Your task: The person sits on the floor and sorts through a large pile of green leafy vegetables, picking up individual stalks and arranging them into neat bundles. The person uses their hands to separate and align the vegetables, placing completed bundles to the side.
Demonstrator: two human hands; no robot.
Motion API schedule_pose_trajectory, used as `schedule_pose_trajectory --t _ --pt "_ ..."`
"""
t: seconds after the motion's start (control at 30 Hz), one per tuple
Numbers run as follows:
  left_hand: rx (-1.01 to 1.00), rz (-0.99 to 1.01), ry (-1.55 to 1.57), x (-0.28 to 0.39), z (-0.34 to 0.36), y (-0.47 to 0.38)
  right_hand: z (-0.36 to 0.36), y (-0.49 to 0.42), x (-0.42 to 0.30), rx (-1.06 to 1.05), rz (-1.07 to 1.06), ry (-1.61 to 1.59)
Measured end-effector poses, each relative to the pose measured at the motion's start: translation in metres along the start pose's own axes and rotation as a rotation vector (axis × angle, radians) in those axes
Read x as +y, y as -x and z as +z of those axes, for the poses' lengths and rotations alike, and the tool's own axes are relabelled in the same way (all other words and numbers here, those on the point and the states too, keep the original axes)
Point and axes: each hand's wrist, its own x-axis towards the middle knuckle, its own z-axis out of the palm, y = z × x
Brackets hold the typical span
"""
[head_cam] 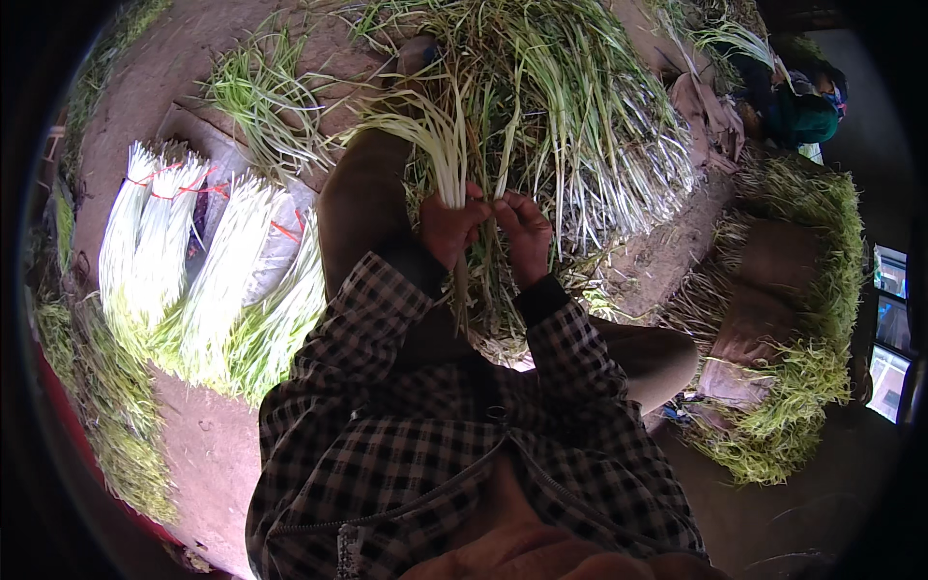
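My left hand [451, 226] is closed around a small bunch of pale stalks [448, 156], long leafy greens with whitish stems. Their yellow-green leaves fan out beyond the hand and droop to the left. Beside it, my right hand [525, 235] pinches a single stalk [510, 138] between thumb and fingertips. The two hands are close together, above the gap between my bent legs. In front of them spreads a large heap of untidy green stalks [580, 109], white stem ends toward the lower right. Darker strands hang below my hands.
To the left lie white-stemmed bundles [232, 246], some with red ties, partly on a pale sheet [272, 272]. A loose pile of greens [264, 101] lies above them. At right, brown cloths [757, 319] cover part of a long stack of greens [783, 428]. Another person [805, 109] is at upper right.
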Motion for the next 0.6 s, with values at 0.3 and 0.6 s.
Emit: schedule_pose_trajectory --t 0.3,0.6 --pt "0.077 -0.067 0.045 -0.009 -0.007 -0.008 -0.030 0.004 -0.006 0.138 0.041 -0.153" --pt "0.001 0.025 0.106 -0.016 -0.034 -0.022 -0.103 -0.012 -0.081 0.268 -0.198 -0.317"
